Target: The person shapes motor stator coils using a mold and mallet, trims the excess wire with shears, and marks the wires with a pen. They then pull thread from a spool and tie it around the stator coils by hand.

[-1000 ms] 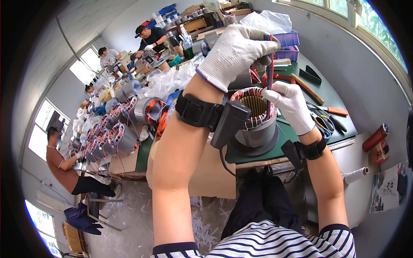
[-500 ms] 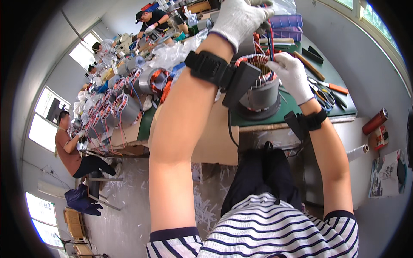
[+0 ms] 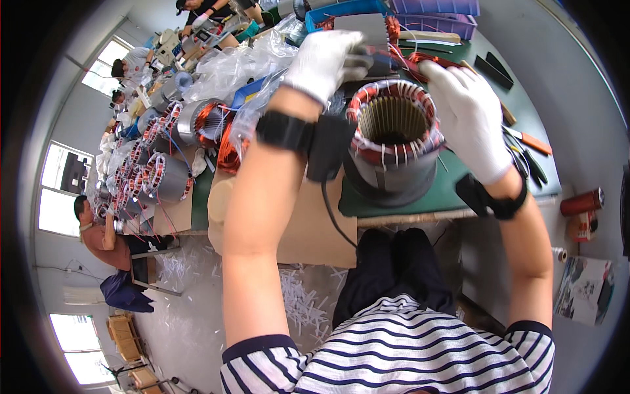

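A grey motor stator (image 3: pixel 394 172) stands upright on a dark round base, its slotted bore facing up. Its top ring of red windings (image 3: pixel 362 150) is bound with white lacing. Behind its left rim, my left hand (image 3: pixel 325 62) hovers in a white glove. Those fingers are bent and smeared by motion, so their grip cannot be made out. To the right of the ring is my gloved right hand (image 3: pixel 469 108), thumb and fingers drawn together at the red lead wires (image 3: pixel 413 64) behind the stator. Both wrists wear black straps with boxes.
Behind stand another wound stator (image 3: pixel 361 29) and purple trays (image 3: pixel 440 26). Scissors (image 3: pixel 522 161) and an orange-handled tool (image 3: pixel 535 143) lie right. Plastic bags (image 3: pixel 246 62) and several stators (image 3: pixel 167 177) crowd the left; co-workers (image 3: pixel 105 236) sit beyond. Paper strips (image 3: pixel 305 302) litter the floor.
My left hand has come down and left from high above the stator, where it held up the leads. The right hand has moved off the ring's edge toward the back. The view has shifted.
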Available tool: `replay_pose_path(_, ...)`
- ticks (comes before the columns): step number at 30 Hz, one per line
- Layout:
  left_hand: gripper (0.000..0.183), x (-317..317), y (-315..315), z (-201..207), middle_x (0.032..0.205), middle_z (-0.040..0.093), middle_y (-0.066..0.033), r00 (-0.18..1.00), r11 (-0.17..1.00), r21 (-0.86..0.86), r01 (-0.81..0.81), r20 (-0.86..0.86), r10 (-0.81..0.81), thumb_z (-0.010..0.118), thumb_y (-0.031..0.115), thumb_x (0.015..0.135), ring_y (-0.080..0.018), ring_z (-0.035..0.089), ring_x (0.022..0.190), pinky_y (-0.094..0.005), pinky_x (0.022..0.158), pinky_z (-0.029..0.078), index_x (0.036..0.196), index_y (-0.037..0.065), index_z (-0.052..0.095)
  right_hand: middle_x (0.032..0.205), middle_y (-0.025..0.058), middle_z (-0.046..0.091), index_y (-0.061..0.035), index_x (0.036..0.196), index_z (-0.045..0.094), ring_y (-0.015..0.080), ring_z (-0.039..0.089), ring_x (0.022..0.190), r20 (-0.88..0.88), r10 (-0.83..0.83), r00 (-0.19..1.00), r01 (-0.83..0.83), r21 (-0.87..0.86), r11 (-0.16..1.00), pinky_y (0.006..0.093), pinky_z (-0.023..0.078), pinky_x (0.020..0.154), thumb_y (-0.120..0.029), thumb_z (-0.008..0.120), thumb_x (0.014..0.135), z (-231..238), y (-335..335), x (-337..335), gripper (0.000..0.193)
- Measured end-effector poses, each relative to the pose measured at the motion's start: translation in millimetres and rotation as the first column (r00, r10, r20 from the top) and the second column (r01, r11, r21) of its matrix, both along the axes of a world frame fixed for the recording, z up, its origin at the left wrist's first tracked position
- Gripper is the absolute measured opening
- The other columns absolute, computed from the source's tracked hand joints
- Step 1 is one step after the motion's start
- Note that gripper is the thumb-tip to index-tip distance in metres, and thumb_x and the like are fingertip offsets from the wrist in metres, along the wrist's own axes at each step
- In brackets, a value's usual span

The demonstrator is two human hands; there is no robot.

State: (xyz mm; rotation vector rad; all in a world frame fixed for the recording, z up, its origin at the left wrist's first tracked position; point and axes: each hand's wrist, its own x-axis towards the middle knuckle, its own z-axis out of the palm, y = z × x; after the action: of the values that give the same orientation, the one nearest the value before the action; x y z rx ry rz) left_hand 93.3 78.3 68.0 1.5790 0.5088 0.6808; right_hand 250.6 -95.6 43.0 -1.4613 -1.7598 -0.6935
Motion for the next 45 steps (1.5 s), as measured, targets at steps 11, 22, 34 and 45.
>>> replay_pose_path(11, 0.026, -61, -74, -110, 0.105, 0.065, -0.0165, 0.795, 0.811, 0.222, -0.541, -0.181, 0.58, 0.05, 0.016, 0.095, -0.0272, 0.061, 0.101, -0.0341, 0.089, 0.047, 0.109, -0.003, 0.061, 0.081, 0.0128, 0.061, -0.0036, 0.08, 0.064, 0.0288, 0.059, 0.076, -0.237, 0.133, 0.962, -0.248, -0.563, 0.788, 0.0392, 0.045, 0.067, -0.012, 0.062, 0.076, 13, 76, 3, 0.009)
replay_pose_path(22, 0.039, -19, -80, -155, 0.098, 0.067, -0.016, 0.752, 0.617, -0.43, -0.659, -0.389, 0.532, 0.047, 0.029, 0.095, -0.0196, 0.063, 0.088, -0.0315, 0.082, 0.048, 0.11, -0.005, 0.061, 0.126, 0.0121, 0.057, -0.0019, 0.13, 0.049, 0.0245, 0.057, 0.111, -0.732, -0.599, -0.326, -0.808, -0.113, 0.578, 0.0369, 0.045, 0.097, -0.034, 0.041, 0.098, -138, 19, 82, 0.045)
replay_pose_path(34, 0.034, -39, -97, -103, 0.093, 0.067, -0.0135, 0.781, 0.637, -0.47, -0.611, -0.227, 0.582, 0.045, 0.026, 0.092, -0.0206, 0.062, 0.083, -0.0313, 0.076, 0.046, 0.099, -0.001, 0.065, 0.127, 0.0101, 0.056, -0.0047, 0.131, 0.048, 0.0245, 0.055, 0.112, -0.581, -0.796, -0.17, -0.788, -0.404, 0.464, 0.0397, 0.044, 0.098, -0.035, 0.041, 0.098, -94, -32, 110, 0.045)
replay_pose_path(45, 0.031, -184, -176, -75, 0.079, 0.066, -0.0105, 0.457, 0.069, -0.811, -0.581, -0.254, 0.852, 0.05, 0.025, 0.092, -0.0171, 0.061, 0.064, -0.0357, 0.063, 0.049, 0.089, -0.002, 0.065, 0.128, 0.01, 0.054, -0.0031, 0.131, 0.046, 0.0226, 0.054, 0.114, -0.756, -0.63, 0.179, -0.968, -0.249, 0.025, 0.0378, 0.042, 0.099, -0.033, 0.039, 0.099, -29, 45, -99, 0.044)
